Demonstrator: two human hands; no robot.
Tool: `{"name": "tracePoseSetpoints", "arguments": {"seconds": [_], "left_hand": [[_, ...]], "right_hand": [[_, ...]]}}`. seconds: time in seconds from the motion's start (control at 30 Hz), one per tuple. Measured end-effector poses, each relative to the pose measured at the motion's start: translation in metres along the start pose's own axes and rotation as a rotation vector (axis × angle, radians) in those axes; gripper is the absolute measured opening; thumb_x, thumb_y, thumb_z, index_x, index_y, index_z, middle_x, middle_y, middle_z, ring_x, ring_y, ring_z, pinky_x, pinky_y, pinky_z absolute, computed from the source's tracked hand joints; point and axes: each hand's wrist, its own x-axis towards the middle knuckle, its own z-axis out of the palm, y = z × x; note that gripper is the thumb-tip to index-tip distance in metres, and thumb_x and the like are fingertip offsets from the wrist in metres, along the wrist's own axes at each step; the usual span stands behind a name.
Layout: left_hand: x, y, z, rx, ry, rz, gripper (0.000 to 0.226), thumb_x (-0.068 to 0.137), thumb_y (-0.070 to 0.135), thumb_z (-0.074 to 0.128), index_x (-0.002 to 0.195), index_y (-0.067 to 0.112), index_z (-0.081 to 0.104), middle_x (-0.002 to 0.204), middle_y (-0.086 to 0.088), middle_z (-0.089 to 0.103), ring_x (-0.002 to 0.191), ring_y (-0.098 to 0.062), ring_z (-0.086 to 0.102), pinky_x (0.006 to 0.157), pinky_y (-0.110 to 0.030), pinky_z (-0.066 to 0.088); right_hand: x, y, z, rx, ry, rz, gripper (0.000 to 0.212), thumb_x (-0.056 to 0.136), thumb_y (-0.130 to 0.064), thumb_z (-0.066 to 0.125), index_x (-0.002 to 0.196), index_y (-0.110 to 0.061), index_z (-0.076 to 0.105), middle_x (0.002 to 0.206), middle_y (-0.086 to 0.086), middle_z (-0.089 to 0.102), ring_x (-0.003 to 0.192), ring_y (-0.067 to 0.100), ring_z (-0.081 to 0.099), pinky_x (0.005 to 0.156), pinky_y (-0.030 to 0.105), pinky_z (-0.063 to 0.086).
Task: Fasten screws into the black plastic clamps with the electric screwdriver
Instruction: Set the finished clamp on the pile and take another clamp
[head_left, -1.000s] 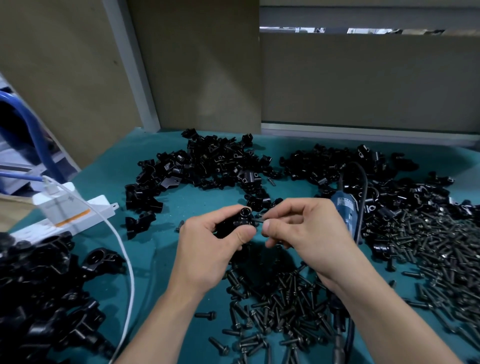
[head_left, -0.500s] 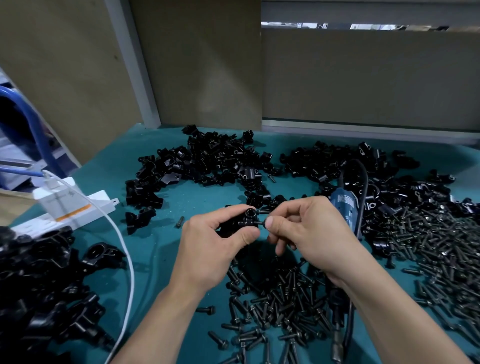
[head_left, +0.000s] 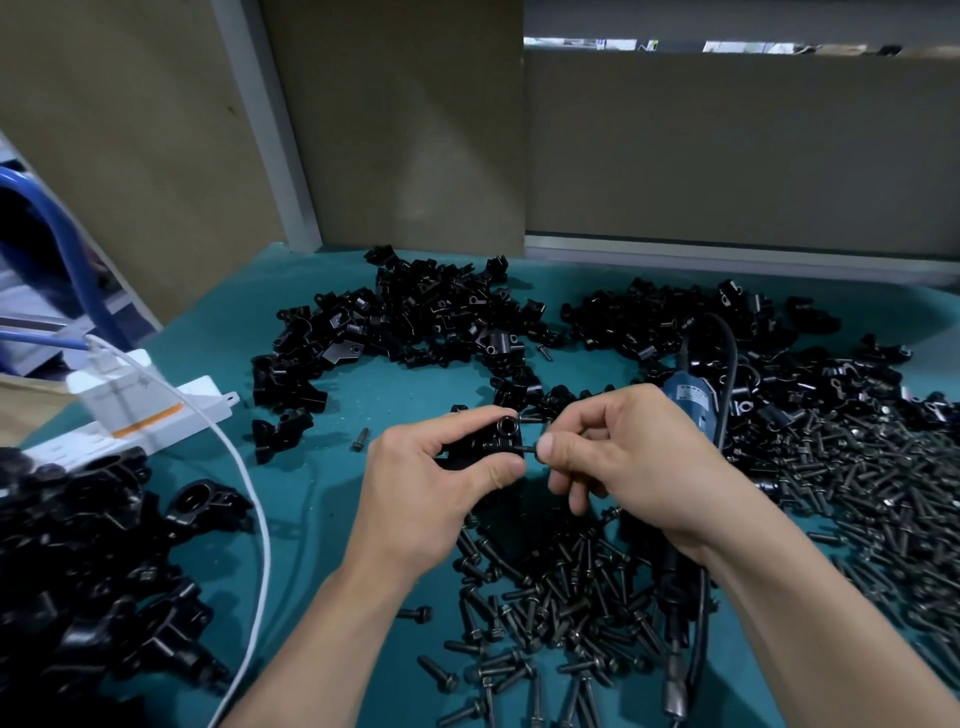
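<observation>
My left hand (head_left: 431, 488) grips a black plastic clamp (head_left: 491, 441) above the middle of the teal table. My right hand (head_left: 628, 457) pinches a small black screw (head_left: 530, 449) between thumb and forefinger, its tip at the clamp's right side. The electric screwdriver (head_left: 693, 402), blue-bodied with a black cord, lies on the table behind and under my right hand. Its bit end (head_left: 675, 691) shows near the bottom edge.
Piles of black clamps lie at the back centre (head_left: 415, 322), back right (head_left: 675, 322) and near left (head_left: 88, 566). Loose screws cover the table in front (head_left: 561, 613) and at the right (head_left: 872, 483). A white power strip (head_left: 130, 415) with a white cable (head_left: 260, 519) sits at left.
The screw in my right hand has come lower, to the clamp's right side. Both hands stay close together in about the same spot.
</observation>
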Motion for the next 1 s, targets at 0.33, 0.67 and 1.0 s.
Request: {"name": "tracePoseSetpoints", "arguments": {"seconds": [0.33,0.67,1.0], "left_hand": [[-0.001,-0.002,0.000,-0.014,-0.027,-0.020,0.053,0.070,0.067,0.083,0.115,0.040,0.078,0.095,0.010,0.080,0.075,-0.005,0.072,0.076,-0.032,0.060],[-0.004,0.003,0.004,0.097,-0.014,0.038,0.032,0.077,0.058,0.082,0.107,0.055,0.075,0.094,0.025,0.077,0.086,0.001,0.073,0.074,-0.018,0.058],[-0.005,0.000,0.006,0.076,-0.031,0.010,0.043,0.079,0.038,0.087,0.119,0.048,0.074,0.115,0.025,0.075,0.112,0.006,0.067,0.099,-0.031,0.056]], "right_hand": [[0.004,0.006,0.008,0.109,0.016,-0.014,0.025,0.098,-0.017,0.070,0.073,-0.013,0.073,0.067,0.008,0.074,0.052,0.017,0.063,0.055,0.022,0.044],[0.002,0.000,0.012,-0.077,0.042,-0.068,0.034,0.100,-0.032,0.066,0.071,-0.016,0.072,0.062,0.003,0.072,0.047,0.011,0.060,0.057,0.025,0.052],[0.002,0.005,0.031,-0.235,0.172,-0.058,0.055,0.108,-0.044,0.042,0.063,-0.014,0.053,0.040,-0.013,0.040,0.038,0.006,0.036,0.041,0.019,0.030]]}}
